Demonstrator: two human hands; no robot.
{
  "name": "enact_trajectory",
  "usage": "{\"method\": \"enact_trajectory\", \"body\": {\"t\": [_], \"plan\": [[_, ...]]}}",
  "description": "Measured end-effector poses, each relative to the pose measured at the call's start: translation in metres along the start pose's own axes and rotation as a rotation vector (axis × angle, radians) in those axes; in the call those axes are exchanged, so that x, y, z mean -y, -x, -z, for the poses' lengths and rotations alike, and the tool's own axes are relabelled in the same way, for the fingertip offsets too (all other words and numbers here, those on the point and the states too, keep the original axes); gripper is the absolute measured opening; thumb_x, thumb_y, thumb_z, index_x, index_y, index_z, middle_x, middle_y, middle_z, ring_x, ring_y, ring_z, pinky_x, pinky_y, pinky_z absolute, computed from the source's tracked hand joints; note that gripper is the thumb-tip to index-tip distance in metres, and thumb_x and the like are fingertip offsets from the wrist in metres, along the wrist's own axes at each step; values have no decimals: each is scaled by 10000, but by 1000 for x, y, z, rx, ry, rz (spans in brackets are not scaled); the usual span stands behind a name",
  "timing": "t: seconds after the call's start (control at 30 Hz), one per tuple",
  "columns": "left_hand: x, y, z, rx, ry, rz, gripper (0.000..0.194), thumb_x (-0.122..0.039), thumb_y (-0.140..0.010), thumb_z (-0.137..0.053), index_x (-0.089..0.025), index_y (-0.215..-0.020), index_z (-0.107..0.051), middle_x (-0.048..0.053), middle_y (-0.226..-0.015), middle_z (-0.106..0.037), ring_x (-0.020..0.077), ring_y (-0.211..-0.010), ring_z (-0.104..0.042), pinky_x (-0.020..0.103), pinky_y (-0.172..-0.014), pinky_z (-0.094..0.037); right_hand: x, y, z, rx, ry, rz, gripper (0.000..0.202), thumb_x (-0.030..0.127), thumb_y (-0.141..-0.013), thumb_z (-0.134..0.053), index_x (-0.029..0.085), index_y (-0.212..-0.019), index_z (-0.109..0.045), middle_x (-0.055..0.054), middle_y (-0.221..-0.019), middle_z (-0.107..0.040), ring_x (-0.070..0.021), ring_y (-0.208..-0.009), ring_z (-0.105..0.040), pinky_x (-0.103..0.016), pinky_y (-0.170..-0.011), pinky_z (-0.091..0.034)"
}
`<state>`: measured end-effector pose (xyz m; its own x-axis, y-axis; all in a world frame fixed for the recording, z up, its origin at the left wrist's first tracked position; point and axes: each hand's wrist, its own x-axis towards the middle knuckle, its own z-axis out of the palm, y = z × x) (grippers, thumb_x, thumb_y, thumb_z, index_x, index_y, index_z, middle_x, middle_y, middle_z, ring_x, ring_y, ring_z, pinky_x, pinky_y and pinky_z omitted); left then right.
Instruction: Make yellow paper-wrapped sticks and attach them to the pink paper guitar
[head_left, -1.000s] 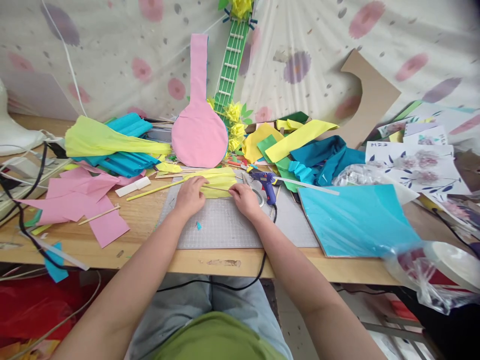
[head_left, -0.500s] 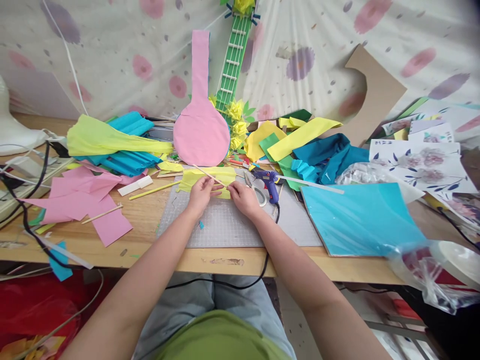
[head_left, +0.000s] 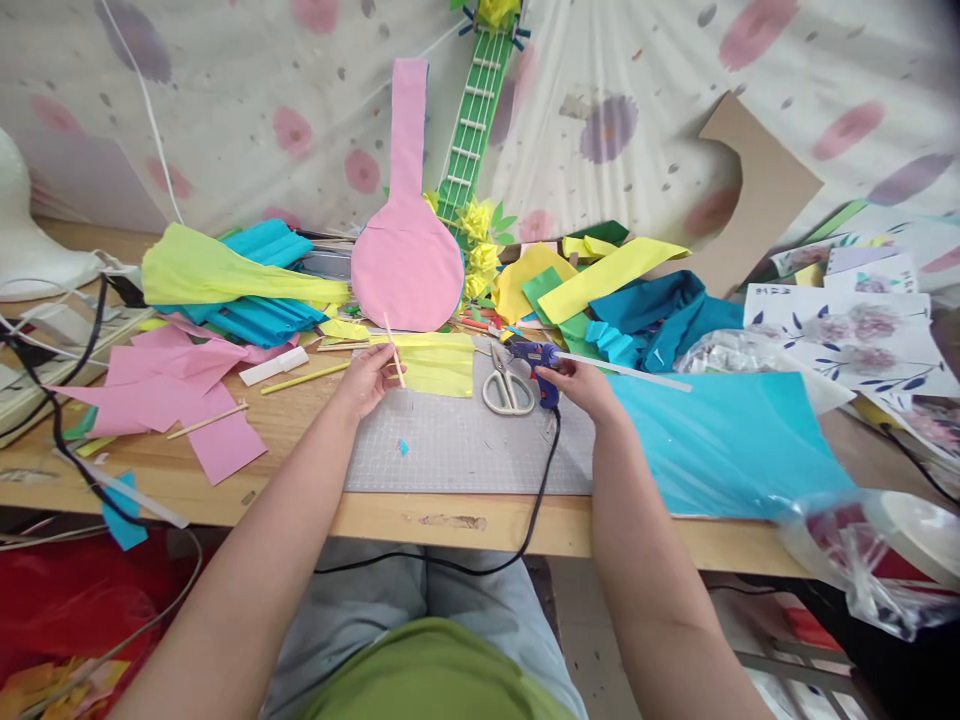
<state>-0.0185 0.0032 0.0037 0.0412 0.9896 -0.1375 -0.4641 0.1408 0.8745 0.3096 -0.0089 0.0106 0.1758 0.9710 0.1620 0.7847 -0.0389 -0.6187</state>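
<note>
Between the fingers of my left hand (head_left: 369, 378) a thin pale wooden stick (head_left: 394, 352) stands nearly upright. My right hand (head_left: 585, 385) has its fingers around the handle of a blue hot glue gun (head_left: 541, 366), which lies on the mat with a long glue stick (head_left: 626, 370) out of its back. Scissors (head_left: 508, 388) with pale handles lie just left of the glue gun. A piece of yellow crepe paper (head_left: 435, 366) is spread on the grey cutting mat (head_left: 450, 450), beside my left hand.
A pink paper-covered lute shape (head_left: 407, 265) leans at the back beside a green fretted neck (head_left: 469, 130) with yellow flowers. Pink paper (head_left: 165, 385) lies left, blue sheets (head_left: 727, 435) right. The glue gun's black cord (head_left: 546, 480) hangs over the table's front edge.
My right hand has left the stick and moved right onto the glue gun. My left hand keeps the stick, shifted slightly left and turned more upright.
</note>
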Motion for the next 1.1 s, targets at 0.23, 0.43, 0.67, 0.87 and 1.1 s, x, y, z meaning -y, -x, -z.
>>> {"method": "enact_trajectory", "body": {"t": [0.23,0.43,0.67,0.87,1.1], "plan": [[8,5,-6,140,-105,104,170,-271,-696,-641,-126,-720,-557,-28,-594,-509,47,-462,-490,152,-379,-422,13,-18,-35,33,-39,-138,336,464,-662,-530,140,-693,-611,-58,-643,-594,-161,-600,-532,-273,-558,-402],[5,-2,1,175,-31,81,172,-272,-691,-646,-132,-758,-573,-32,-611,-517,42,-472,-483,154,-396,-424,40,-22,-33,-92,-773,-87,306,446,-687,-505,179,-836,-514,-46,-830,-603,-99,-615,-536,-227,-538,-455],[2,-1,3,103,-50,43,172,-253,-659,-675,-131,-719,-571,-35,-578,-530,41,-439,-477,164,-398,-421,71,15,-49,398,-823,124,386,530,-669,-576,150,-735,-551,2,-619,-534,-45,-439,-389,-194,-408,-358],[5,-4,4,68,-61,22,181,-231,-625,-695,-133,-691,-558,-38,-551,-532,42,-436,-478,143,-373,-384,82,36,-59,563,-625,205,400,563,-650,-583,163,-648,-554,24,-522,-489,-54,-402,-380,-218,-399,-351],[6,-1,2,65,-119,9,203,-246,-615,-702,-128,-683,-552,-33,-553,-523,39,-443,-471,128,-361,-369,89,38,-55,594,-562,195,414,588,-606,-601,180,-633,-532,32,-483,-477,-62,-398,-378,-220,-388,-348]]}}
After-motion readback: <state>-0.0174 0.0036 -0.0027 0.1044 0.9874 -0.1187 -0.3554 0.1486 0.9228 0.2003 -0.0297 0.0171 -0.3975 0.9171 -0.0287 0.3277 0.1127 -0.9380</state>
